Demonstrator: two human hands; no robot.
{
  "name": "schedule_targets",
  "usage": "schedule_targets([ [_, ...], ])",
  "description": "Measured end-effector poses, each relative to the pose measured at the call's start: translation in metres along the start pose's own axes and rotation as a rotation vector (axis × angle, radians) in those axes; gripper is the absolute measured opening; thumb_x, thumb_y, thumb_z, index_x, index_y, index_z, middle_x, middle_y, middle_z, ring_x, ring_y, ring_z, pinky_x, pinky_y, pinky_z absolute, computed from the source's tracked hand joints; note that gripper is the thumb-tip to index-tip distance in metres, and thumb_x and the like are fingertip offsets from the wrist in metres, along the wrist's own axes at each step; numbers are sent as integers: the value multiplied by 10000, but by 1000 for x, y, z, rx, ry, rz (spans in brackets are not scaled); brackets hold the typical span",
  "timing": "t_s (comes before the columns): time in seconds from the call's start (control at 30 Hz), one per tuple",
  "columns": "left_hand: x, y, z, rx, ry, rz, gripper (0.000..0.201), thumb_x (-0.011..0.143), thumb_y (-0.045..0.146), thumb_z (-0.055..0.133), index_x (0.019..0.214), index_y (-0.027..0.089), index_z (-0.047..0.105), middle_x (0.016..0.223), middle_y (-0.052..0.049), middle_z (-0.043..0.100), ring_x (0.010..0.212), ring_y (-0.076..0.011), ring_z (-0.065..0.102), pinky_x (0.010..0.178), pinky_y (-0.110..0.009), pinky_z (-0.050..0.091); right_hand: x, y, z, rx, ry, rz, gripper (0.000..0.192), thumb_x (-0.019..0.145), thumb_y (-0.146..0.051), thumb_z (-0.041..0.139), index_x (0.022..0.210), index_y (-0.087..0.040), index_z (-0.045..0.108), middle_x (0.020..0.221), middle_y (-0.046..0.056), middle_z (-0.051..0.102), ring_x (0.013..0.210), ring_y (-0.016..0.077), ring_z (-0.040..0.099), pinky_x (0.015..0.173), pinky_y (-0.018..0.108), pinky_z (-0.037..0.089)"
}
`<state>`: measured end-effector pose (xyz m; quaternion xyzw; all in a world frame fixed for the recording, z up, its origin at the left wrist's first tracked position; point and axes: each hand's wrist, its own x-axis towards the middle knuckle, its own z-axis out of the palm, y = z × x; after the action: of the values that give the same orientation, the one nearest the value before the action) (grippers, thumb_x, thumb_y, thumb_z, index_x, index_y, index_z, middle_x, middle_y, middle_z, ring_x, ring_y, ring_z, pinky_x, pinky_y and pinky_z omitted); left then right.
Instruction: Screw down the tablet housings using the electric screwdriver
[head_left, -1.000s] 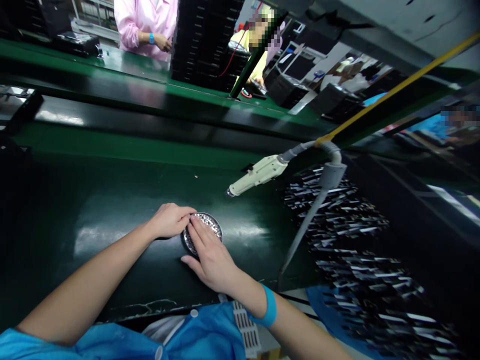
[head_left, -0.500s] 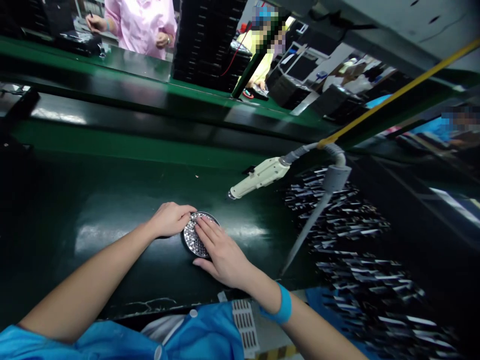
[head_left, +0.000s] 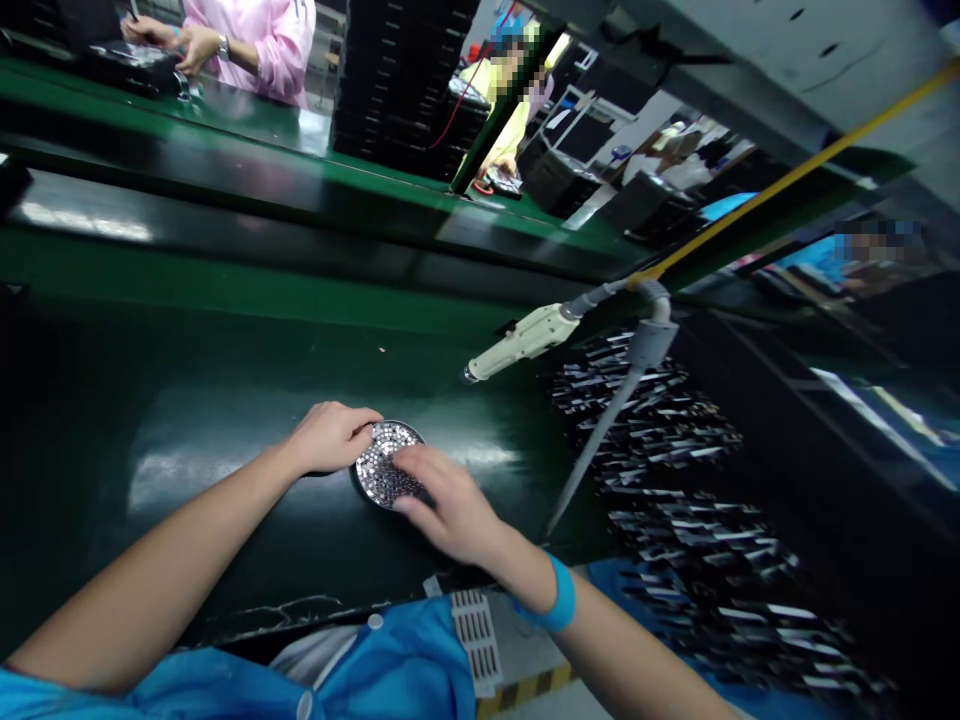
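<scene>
1. Landmark: round dish of small screws (head_left: pixel 384 462) on the dark green bench (head_left: pixel 187 420), centre of view.
2. Left hand (head_left: pixel 330 437) at the dish's left rim, curled, fingertips touching the rim/top edge. Looks like it steadies the dish; can't tell if anything is pinched.
3. Right hand (head_left: pixel 448 505) at the dish's right and near side, fingers bent over the screws, tips in the pile. A pinch on a screw can't be made out. Blue wristband (head_left: pixel 559 595) behind it.
4. Key relation: dish sits between both hands, touching both. It's round, no long axis. Screws lie just left of and beyond the right fingertips, so the right hand is nearer the pile.
5. Right of and beyond the dish: cream electric screwdriver (head_left: pixel 521 342) hangs tip-down-left, apart from both hands, grey hose (head_left: pixel 607 425) beside it.
6. Far right of the dish: blurred dark trays of parts (head_left: pixel 675 470).
7. Far beyond the dish, upper left: another person in a pink sleeve (head_left: pixel 277 40).
</scene>
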<state>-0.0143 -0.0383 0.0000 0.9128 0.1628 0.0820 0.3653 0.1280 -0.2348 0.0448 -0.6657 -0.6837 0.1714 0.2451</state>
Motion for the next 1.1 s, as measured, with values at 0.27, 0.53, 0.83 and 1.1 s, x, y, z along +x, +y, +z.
schedule_targets([
  [0.27,-3,5,-7,78,-63,90,437,873,208,548,1272,291,708,1054,-43,791,948,-247,736,792,-304,524,71,31,-36,104,-344,-115,670,1025,-673,245,800,-182,640,756,56,622,683,167,530,686,298,419],
  [0.53,0,-4,-2,16,-8,123,389,982,229,465,1297,281,688,1144,-49,746,1063,-225,688,880,-306,520,77,18,-57,-79,-474,-116,392,1057,-399,415,903,-174,696,834,70,679,724,168,573,702,286,416],
  [0.83,3,1,7,-18,126,-35,311,1032,283,456,1114,248,754,998,-49,687,924,-196,667,779,-278,499,71,34,-62,-149,-553,-13,203,921,-118,502,929,-171,698,937,70,695,799,173,612,741,293,439],
  [1.1,3,-2,7,-22,123,-1,300,1031,278,462,1119,235,746,983,-45,683,924,-194,669,780,-282,481,58,27,-57,-33,-589,20,205,957,-215,532,805,-173,664,731,23,661,660,134,580,654,264,409],
])
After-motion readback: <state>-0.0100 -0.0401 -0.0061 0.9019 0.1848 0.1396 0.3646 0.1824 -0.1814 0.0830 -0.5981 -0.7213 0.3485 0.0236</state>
